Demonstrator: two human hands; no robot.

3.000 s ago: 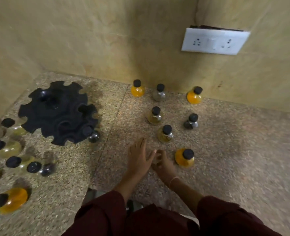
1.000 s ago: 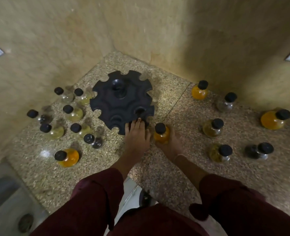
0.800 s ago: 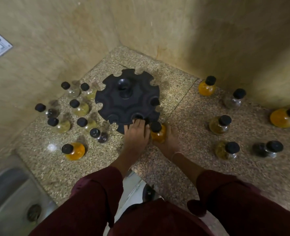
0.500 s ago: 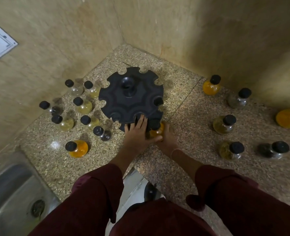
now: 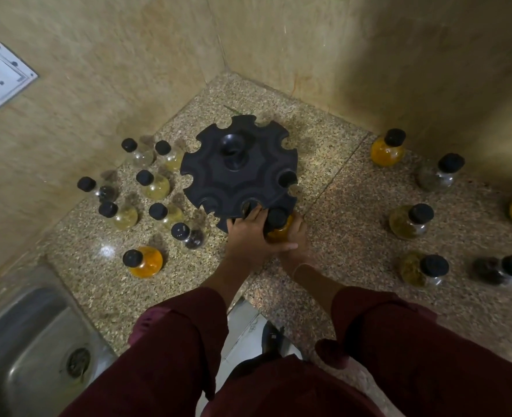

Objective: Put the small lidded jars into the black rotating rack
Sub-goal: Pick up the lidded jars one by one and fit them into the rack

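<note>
The black rotating rack (image 5: pixel 236 176) stands in the corner of the speckled counter (image 5: pixel 324 182), its rim cut with round slots. An orange jar with a black lid (image 5: pixel 276 224) sits at the rack's near edge, against a slot. My right hand (image 5: pixel 294 239) grips this jar from the right and below. My left hand (image 5: pixel 245 233) lies on the rack's near rim, fingers over a slot, thumb against the jar. One lid (image 5: pixel 288 178) shows in a slot on the rack's right side.
Several lidded jars stand left of the rack, among them an orange one (image 5: pixel 145 261). Several more stand to the right, such as an orange jar (image 5: pixel 388 149) by the wall. A steel sink (image 5: pixel 35 356) lies at the lower left. A wall socket (image 5: pixel 2 75) is at the upper left.
My right hand carried the orange jar from the right part of the counter to the rack's near edge. My left hand moved onto the rack's rim. The view turned left.
</note>
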